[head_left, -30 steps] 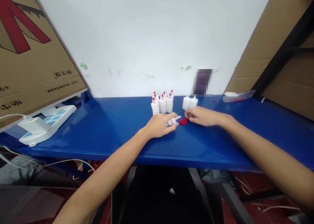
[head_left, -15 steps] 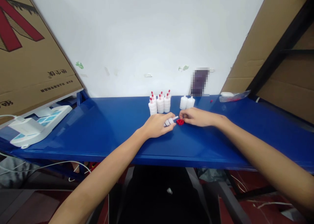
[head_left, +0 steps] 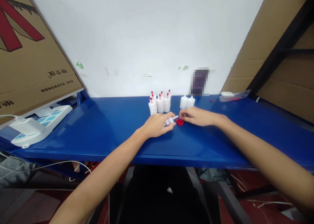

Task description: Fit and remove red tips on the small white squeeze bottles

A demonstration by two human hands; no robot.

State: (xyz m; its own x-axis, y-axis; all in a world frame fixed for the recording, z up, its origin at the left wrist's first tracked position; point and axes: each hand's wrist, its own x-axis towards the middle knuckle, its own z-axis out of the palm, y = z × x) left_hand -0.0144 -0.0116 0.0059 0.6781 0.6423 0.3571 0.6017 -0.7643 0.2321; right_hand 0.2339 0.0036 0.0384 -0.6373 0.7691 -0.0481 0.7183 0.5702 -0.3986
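My left hand [head_left: 159,125] is wrapped round a white squeeze bottle [head_left: 168,121], tilted so that its bare pointed nozzle faces right. Just past the nozzle lies a small pile of red caps [head_left: 180,122] on the blue table [head_left: 110,132]. My right hand [head_left: 192,115] is at the pile's right edge with its fingertips pinched together; whatever they hold is hidden or too small to make out. Behind my left hand stand several white bottles with red tips [head_left: 160,104]. Behind my right hand stand two white bottles without red tips [head_left: 187,102].
A white power strip [head_left: 44,124] with a plugged-in charger lies at the table's left. Toward the back right are a clear plastic bag [head_left: 235,96] and a single red cap [head_left: 211,100]. Cardboard [head_left: 31,44] flanks the left side, and a white wall [head_left: 137,37] stands behind.
Almost nothing differs. The fingertips of my right hand have shifted very slightly left, and the pile of red caps looks a little spread. My left hand keeps the bottle in place.
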